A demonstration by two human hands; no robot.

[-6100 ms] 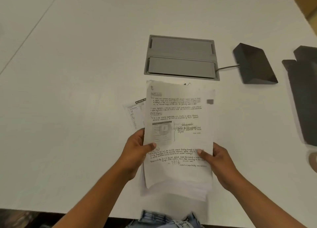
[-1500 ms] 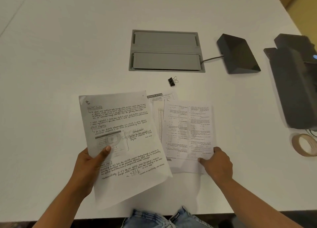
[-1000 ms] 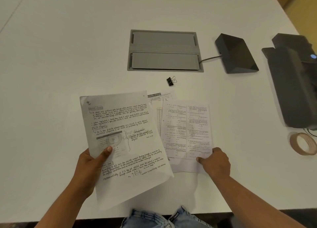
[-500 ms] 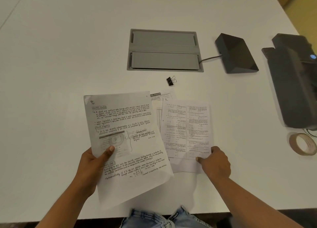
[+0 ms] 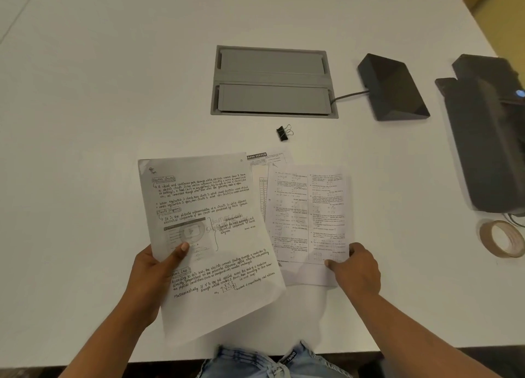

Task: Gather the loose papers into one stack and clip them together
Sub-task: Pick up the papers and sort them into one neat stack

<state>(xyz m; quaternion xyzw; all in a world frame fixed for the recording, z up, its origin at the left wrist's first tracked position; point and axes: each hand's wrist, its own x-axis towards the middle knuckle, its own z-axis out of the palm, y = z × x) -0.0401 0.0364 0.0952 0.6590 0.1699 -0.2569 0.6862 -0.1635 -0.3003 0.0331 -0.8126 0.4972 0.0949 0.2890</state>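
A: What is the left hand (image 5: pixel 154 266) doing?

B: It is closing on a sheet with handwriting (image 5: pixel 208 235). The thumb is lying on top of the page and the other fingers are hiding under it. The sheet is tilting a little and its low corner is hanging past the edge of the white table (image 5: pixel 85 122).

A: What is lying next to it?

B: A printed sheet (image 5: pixel 308 218) is lying flat on the table, just to the right. The handwritten page is covering a bit of its left side. Another paper with a table of numbers (image 5: pixel 262 164) is peeking out from under both, near the top.

A: And the right hand (image 5: pixel 355 266)?

B: It is pressing down on the low right corner of the printed sheet. The fingers are curling in, and I cannot tell if they are pinching the paper or only resting on it.

A: Where is the clip?

B: The black binder clip (image 5: pixel 284 133) is sitting alone on the table, just above the papers, touching none of them. A gray panel (image 5: pixel 272 82) is sitting in the table behind it.

A: Anything further right?

B: A dark wedge box (image 5: pixel 393 89) with a cord, then a big dark machine (image 5: pixel 488 139), and a roll of tape (image 5: pixel 501 238) near the edge
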